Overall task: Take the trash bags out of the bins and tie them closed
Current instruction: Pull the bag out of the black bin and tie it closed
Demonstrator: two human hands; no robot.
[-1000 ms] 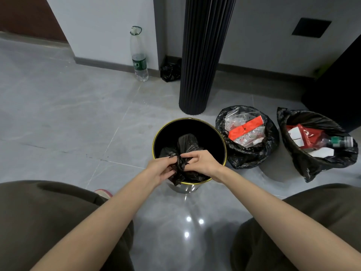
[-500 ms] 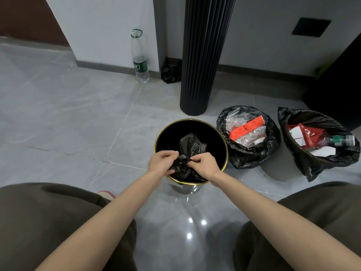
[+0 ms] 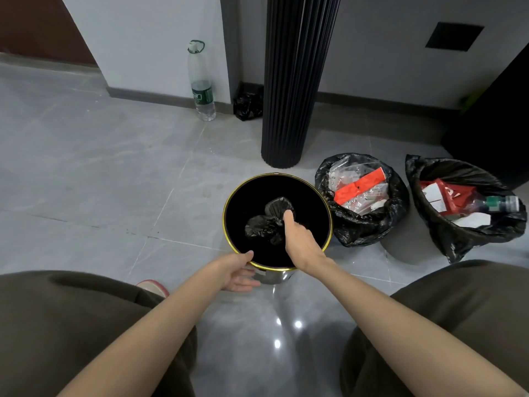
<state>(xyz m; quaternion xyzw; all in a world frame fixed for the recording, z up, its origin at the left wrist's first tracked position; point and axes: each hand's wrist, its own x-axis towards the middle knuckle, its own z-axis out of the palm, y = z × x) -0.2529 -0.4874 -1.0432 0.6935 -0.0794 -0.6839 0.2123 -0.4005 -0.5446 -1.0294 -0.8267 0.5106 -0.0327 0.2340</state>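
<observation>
The bag [image 3: 262, 227] sits low inside the gold-rimmed bin [image 3: 274, 174], its top bunched into a crumpled black knob, so it looks gathered or knotted, though the knot itself cannot be made out. The right hand [image 3: 300, 242] reaches down into the bin and meets that bunched neck: the thumb lies along the plastic and the other fingers are hidden beneath the hand, so the hold reads as a closed grasp on the bag rather than a flat touch. The left hand [image 3: 237, 273] is at the near edge of the bin, thumb over the rim and fingers against the outer wall, pinching the rim as if to steady it.

The step in hand appears to be lifting this bag out. The next move calls for a straight upward pull with the right hand while the left hand keeps the bin from rising or tipping; thin plastic could snag on the rim or tear if yanked.

Just right of the bin stands a second bag [image 3: 357, 230], open and full of clear wrappers and a red strip, and beyond it a third bag [image 3: 458, 242], also open, holding a red packet and a bottle. Both are untied. Behind them rises a ribbed black column [image 3: 294, 81]; a water bottle [image 3: 201, 87] stands by the wall on the grey floor [image 3: 100, 181].
</observation>
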